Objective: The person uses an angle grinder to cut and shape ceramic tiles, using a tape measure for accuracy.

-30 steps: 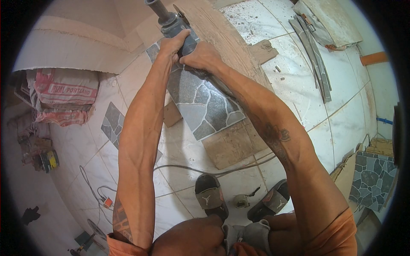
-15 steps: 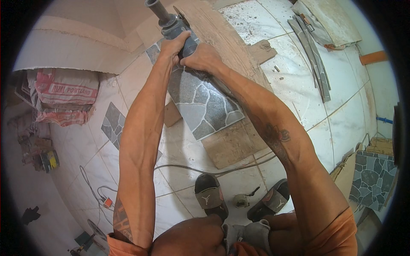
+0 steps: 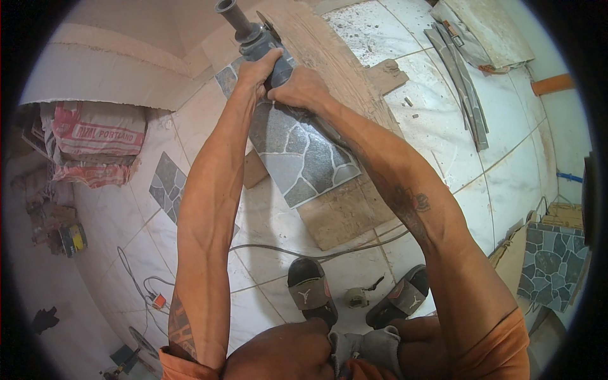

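Both my hands are closed around a dark grey angle grinder [image 3: 259,45], held at the far end of a stone-patterned grey tile [image 3: 310,155]. My left hand [image 3: 258,68] wraps its body near the head, and my right hand [image 3: 303,87] grips it farther back. The grinder's side handle [image 3: 235,18] sticks out toward the upper left, with nobody holding it. An edge of its disc [image 3: 270,26] shows on the right; where it meets the tile is hidden. Beneath the tile lies a worn wooden plank [image 3: 342,218].
A cable [image 3: 329,256] crosses the floor just ahead of my sandalled feet [image 3: 310,291]. Narrow tile strips [image 3: 461,88] lie at the right. A tile piece [image 3: 167,183] and cement bags [image 3: 98,136] are at the left. A patterned tile [image 3: 551,266] leans at the right edge.
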The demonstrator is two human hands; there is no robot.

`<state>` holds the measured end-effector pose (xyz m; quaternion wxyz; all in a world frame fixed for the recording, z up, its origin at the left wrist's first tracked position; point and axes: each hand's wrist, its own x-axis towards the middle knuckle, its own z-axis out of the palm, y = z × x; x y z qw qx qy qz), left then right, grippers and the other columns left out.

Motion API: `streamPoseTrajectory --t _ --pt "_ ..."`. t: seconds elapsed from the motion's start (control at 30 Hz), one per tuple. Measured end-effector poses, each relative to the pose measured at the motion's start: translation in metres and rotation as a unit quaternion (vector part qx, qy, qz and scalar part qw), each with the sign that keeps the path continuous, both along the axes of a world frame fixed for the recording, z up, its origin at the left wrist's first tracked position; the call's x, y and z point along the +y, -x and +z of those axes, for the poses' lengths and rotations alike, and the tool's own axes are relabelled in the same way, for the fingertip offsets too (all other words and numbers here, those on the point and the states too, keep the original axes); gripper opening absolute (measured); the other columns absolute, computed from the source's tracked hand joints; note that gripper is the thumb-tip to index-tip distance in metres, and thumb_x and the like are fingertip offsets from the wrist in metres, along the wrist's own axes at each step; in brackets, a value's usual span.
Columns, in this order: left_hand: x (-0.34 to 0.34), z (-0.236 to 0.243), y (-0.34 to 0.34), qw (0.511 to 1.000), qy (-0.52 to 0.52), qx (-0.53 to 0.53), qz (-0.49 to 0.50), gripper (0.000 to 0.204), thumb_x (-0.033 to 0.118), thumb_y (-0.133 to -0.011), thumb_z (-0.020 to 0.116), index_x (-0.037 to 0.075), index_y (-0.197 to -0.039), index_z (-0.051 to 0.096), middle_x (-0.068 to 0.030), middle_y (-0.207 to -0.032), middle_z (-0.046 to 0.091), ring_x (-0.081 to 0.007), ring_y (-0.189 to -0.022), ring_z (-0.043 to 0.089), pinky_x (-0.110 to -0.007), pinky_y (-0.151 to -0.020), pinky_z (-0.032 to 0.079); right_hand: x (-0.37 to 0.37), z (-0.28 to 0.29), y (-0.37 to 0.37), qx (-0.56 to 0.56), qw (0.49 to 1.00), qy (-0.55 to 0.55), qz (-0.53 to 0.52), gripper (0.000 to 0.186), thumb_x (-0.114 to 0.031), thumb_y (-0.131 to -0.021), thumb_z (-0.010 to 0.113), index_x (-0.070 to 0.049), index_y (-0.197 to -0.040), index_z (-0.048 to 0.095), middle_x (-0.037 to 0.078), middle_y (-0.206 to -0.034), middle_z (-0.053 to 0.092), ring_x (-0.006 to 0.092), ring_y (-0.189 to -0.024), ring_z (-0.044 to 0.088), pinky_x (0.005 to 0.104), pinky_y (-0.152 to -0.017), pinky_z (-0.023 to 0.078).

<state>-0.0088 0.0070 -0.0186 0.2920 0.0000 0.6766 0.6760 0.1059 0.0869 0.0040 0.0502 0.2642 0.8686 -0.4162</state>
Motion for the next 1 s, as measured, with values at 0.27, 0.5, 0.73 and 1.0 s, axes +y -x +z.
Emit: streamPoseTrajectory --t 0.27,0.5,0.73,1.0 --pt "-0.001 0.002 -0.003 1.000 0.008 -0.018 0.008 0.045 0.017 -0.080 0.078 -0.007 -0.113 0.058 -0.0151 -0.104 0.065 -0.0255 -0.087 0.067 -0.039 -0.076 0.059 -0.001 -0.004 0.000 -0.010 1.000 0.003 0.002 0.060 -0.038 -0.059 0.074 0.007 -0.098 0.070 0.026 -0.103 0.069 0.0368 -0.098 0.068 0.0403 -0.083 0.055" --pt "-0.001 0.006 -0.011 1.000 0.001 -0.012 0.005 0.046 0.016 -0.081 0.077 -0.009 -0.113 0.057 -0.0161 -0.105 0.064 -0.0257 -0.087 0.067 -0.039 -0.075 0.060 0.000 0.000 -0.006 -0.008 1.000 0.009 0.005 0.058 -0.038 -0.060 0.074 0.006 -0.097 0.070 0.026 -0.101 0.069 0.0364 -0.097 0.068 0.0397 -0.083 0.055" --pt "-0.001 0.003 -0.012 1.000 -0.011 -0.001 -0.004 0.045 0.015 -0.081 0.077 -0.007 -0.114 0.057 -0.0156 -0.106 0.064 -0.0258 -0.088 0.067 -0.039 -0.076 0.059 0.001 -0.001 -0.007 -0.002 1.000 0.005 -0.002 0.057 -0.038 -0.059 0.074 0.006 -0.095 0.071 0.026 -0.099 0.069 0.0367 -0.096 0.068 0.0401 -0.082 0.055" --pt "0.003 0.003 -0.007 1.000 -0.003 -0.012 0.006 0.042 0.015 -0.080 0.078 -0.005 -0.112 0.059 -0.0139 -0.104 0.065 -0.0251 -0.089 0.066 -0.038 -0.076 0.059 0.003 -0.011 -0.004 0.030 1.000 -0.005 0.003 0.063 -0.045 -0.060 0.075 0.010 -0.088 0.070 0.029 -0.092 0.069 0.0384 -0.088 0.069 0.0405 -0.075 0.055"
